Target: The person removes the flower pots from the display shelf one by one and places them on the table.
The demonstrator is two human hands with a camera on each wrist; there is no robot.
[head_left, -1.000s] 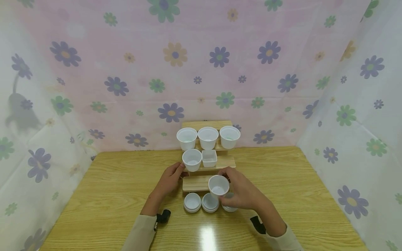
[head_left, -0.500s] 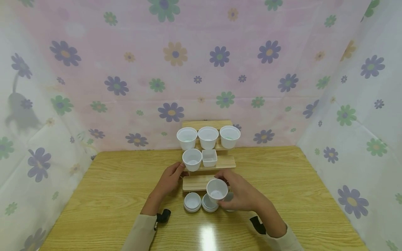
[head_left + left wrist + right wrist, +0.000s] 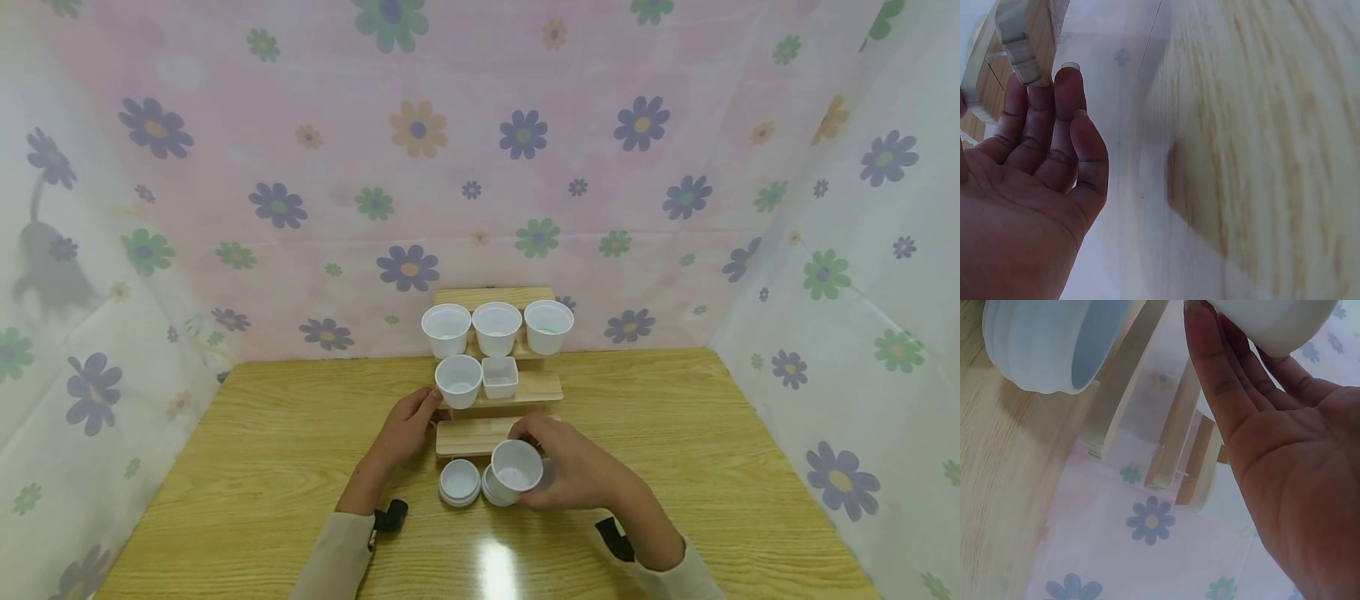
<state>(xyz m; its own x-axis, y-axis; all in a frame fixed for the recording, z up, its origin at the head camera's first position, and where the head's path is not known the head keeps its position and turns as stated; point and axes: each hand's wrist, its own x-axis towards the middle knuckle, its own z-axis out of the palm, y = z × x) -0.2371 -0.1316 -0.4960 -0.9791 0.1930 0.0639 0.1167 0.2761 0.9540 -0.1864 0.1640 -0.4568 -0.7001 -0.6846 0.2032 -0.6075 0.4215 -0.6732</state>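
Observation:
My right hand holds a small round white pot by its sides, mouth up, above the front row. The pot partly covers a middle ribbed white pot; another white pot sits to its left. In the right wrist view, the fingers press against the held pot. My left hand grips the left end of a tiered wooden stand, its fingers under a board in the left wrist view. That hand lies close to a round pot on the second tier.
A square white pot stands beside the round one. Three larger white pots line a higher tier. The stand is on a wood-grain table, near a flowered backdrop. A right-hand front pot is mostly hidden by my right hand.
My right hand has lowered the held pot toward me and slightly left, from before the lowest board to over the middle front pot. The left hand stays on the stand.

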